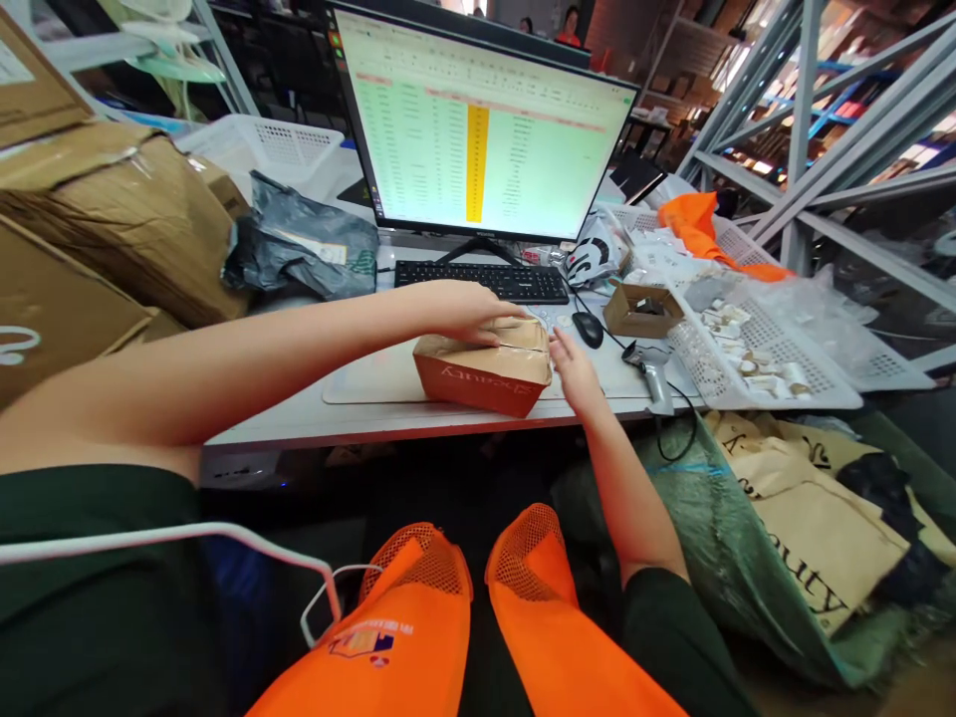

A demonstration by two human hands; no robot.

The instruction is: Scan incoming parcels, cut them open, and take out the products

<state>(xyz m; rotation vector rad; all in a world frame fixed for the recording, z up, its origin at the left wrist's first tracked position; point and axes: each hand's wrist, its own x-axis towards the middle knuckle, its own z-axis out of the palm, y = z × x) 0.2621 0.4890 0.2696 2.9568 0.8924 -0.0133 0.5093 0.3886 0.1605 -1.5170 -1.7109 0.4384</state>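
A brown cardboard box (482, 386) with pale lettering, printed upside down from here, sits at the front edge of the desk. Its top looks creased and uneven. My left hand (478, 317) reaches across from the left and grips the top of this box, thumb on the near side and fingers toward the far side. At the box's right end is my right hand (575, 373), fingers stretched and apart, with the tips beside the corner. Whether those fingertips touch the cardboard I cannot tell.
Behind the box stand a keyboard (515, 285) and a monitor (493, 129) showing a spreadsheet. To the right are a mouse (589, 329), a small open carton (642, 311), a barcode scanner (653, 378) and a white basket (829, 396). A dark plastic parcel (299, 239) and large cartons (126, 209) crowd the left.
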